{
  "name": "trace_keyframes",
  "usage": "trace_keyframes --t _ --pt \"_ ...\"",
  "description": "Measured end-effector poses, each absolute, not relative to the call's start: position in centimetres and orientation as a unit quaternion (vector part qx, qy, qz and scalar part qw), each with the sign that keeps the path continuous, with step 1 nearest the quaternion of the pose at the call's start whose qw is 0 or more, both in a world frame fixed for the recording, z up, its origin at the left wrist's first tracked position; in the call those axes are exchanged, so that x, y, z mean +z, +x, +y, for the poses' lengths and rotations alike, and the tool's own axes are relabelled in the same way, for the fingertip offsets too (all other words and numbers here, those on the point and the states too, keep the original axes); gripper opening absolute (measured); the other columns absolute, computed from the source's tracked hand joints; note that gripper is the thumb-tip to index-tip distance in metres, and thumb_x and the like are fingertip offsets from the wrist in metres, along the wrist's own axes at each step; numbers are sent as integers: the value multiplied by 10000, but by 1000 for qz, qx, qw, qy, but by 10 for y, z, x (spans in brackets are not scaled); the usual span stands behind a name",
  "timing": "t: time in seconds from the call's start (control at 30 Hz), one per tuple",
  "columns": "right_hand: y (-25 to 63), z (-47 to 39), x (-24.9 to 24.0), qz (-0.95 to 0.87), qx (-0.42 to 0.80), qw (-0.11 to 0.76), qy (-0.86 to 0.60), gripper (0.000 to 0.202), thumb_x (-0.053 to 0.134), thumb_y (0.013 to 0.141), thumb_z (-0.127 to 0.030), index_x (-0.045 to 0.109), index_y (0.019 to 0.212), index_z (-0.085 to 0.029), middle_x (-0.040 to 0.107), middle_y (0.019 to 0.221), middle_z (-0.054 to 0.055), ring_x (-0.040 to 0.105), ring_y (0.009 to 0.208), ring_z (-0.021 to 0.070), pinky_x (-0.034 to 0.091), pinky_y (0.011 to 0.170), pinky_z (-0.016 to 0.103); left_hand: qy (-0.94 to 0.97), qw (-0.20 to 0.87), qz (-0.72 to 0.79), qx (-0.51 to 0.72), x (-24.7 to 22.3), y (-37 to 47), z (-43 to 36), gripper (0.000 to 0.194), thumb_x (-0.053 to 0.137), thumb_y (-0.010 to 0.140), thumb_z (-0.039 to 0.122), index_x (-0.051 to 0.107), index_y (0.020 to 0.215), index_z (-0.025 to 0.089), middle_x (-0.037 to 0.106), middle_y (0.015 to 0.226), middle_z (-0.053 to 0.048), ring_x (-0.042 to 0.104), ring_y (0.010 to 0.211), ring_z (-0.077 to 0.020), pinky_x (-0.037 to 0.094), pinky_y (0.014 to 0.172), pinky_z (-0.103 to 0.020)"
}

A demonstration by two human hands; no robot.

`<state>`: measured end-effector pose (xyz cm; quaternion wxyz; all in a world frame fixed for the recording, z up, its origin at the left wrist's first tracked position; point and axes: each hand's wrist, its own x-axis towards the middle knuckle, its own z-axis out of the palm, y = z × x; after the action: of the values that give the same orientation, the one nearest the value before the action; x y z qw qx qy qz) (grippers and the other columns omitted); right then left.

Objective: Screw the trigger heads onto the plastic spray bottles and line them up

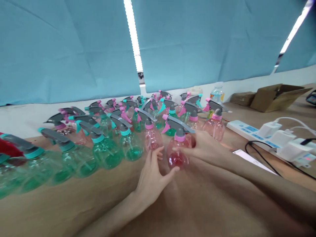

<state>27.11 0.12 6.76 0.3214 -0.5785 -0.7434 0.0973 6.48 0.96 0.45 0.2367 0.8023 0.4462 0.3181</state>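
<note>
In the head view, the right hand (202, 145) hugs a near pink bottle (178, 160) on the desk (86, 204); the left hand (151, 177) spreads wide beside it. Green bottles (108, 154) already stand lined up at left; the pink one seems not let go yet.

Two bare hands: one left hand (151, 179) and one right hand (203, 144). On one worktop (118, 204), more than fifteen spray bottles (178, 154), the rear ones overlapping too much for an exact count. Also one labelled clear bottle (217, 94), two cardboard boxes (275, 98), one white power strip (243, 127) with three white adapters (282, 137), and one phone (255, 160). Behind, two bright strips of light (133, 33).
</note>
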Motion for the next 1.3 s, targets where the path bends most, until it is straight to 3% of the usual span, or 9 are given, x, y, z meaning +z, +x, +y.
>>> trace_keyframes --t 0.13,0.33,0.5,0.7,1.03,1.3 --pt "269 -25 77 -750 140 321 -562 230 610 785 -451 590 879 -243 635 737 -7 588 659 184 371 518 284 819 262 412 300 11 74 3 774 747 710 450 330 1329 246 444 1321 -116 474 1197 -328 415 960 -507" --pt "269 -29 82 -756 181 351 -522 344 676 721 -516 581 888 -231 617 875 8 580 814 191 446 661 313 825 320 356 301 10 79 -5 735 757 720 383 357 1320 241 504 1305 -105 484 1206 -318 394 999 -502" --pt "258 -24 77 -725 291 413 -468 433 682 746 -424 523 1121 -275 584 801 -31 543 641 130 419 513 251 839 318 331 294 12 77 -12 800 741 752 405 288 1393 250 464 1369 -96 435 1262 -302 370 1035 -488" --pt "236 -26 76 -717 297 447 -446 284 611 810 -402 579 1058 -267 625 819 -5 589 724 159 481 630 302 852 315 338 247 17 67 -19 897 745 708 517 268 1418 247 485 1340 -127 465 1229 -358 394 1000 -531" --pt "220 -10 75 -691 271 471 -476 193 584 798 -439 550 770 -251 543 672 -28 519 611 143 440 576 295 912 156 356 131 -1 8 6 778 622 800 571 320 1426 221 372 1455 -123 321 1337 -330 273 1070 -519" --pt "220 5 53 -682 299 464 -479 252 532 844 -498 632 951 -293 629 681 -15 594 633 189 476 559 334 925 130 347 86 -1 -3 8 705 596 818 547 415 1396 186 314 1495 -130 250 1378 -317 250 1089 -504"
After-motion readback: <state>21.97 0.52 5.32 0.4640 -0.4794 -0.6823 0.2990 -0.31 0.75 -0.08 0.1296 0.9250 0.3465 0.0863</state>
